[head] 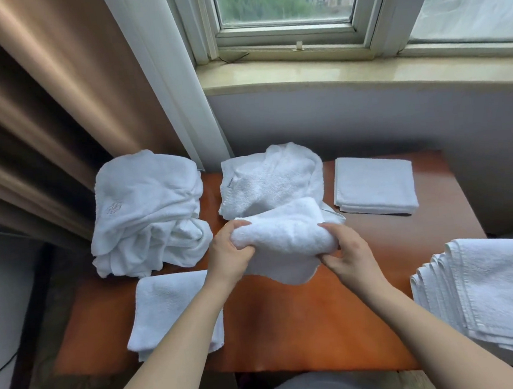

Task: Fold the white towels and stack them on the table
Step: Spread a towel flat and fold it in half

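Both hands on one white towel, bunched and lifted over the middle of the reddish-brown table. Left hand gripping the towel's left end, thumb on top and fingers curled underneath. Right hand pinching the right end, fingers folded round the cloth. Loose lower edge of the towel hanging down between the two hands, close above the tabletop; touching it or not, cannot tell.

Just behind the held towel, a crumpled heap of towels at the far middle of the table, apparently touching it. At the far left, a larger rumpled pile with an embroidered mark on its top fold, spilling over the table's left edge. At the near left, a flat folded towel, partly hidden under the left forearm. At the far right, a neatly squared folded towel, well apart from the hands. At the near right edge, a tall stack of folded towels with layered edges showing.

Beyond the table, a pale wall, a stone windowsill and a white-framed window. Brown curtain hanging at the left
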Demonstrator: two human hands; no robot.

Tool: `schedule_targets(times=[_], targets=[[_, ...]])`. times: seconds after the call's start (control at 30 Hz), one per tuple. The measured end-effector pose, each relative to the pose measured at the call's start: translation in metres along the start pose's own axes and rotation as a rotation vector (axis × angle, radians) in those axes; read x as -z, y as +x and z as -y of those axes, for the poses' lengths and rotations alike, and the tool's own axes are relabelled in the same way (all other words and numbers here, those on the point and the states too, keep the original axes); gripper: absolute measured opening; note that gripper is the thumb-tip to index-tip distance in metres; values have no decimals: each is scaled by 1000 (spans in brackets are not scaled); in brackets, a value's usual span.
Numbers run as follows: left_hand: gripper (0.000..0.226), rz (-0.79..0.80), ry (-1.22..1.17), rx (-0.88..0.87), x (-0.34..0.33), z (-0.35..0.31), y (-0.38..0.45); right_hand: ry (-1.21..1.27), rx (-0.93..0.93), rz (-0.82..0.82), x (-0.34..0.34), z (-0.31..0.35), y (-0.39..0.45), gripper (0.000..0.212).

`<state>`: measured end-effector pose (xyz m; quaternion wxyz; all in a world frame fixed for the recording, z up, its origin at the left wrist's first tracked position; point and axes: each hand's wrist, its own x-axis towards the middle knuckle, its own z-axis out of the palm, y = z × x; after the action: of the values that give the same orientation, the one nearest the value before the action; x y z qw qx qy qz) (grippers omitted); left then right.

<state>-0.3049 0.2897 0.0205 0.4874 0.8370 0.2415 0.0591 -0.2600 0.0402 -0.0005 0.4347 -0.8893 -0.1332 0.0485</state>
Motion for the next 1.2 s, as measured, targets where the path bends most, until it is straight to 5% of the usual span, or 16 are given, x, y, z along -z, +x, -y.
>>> schedule_targets(times=[0.1, 0.17, 0.3, 0.43, 0.53, 0.6, 0.7, 0.83, 1.0, 1.2], targets=[[32, -71, 111, -51, 10, 4, 9, 23, 46, -8, 2, 6, 4, 47], [26, 24, 67, -32, 20, 4, 12, 166, 9, 92, 6, 12, 4, 45], [30, 362, -400, 160, 36, 0, 10, 629, -240, 78, 3, 19, 4, 47], [32, 397, -561, 203, 27, 18, 6, 857, -459, 144, -13, -6, -5, 46], [36, 384, -372, 385, -1, 51, 0, 544, -609, 129, -36, -43, -24, 44], [61, 444, -47, 517, -15, 84, -7, 211, -746, 163, -46, -70, -43, 51], [69, 506, 179, 563, -27, 127, -21, 2, -864, 225, -57, -89, -65, 55], [48, 527, 202, 574, -43, 147, -37, 91, -874, 298, -78, -77, -72, 44], [36, 469, 198, 631, -55, 157, -38, 87, -923, 141, -95, -73, -68, 40], [28, 486, 124, 673, -54, 161, -33, 459, -1173, 123, -102, -87, -63, 53]])
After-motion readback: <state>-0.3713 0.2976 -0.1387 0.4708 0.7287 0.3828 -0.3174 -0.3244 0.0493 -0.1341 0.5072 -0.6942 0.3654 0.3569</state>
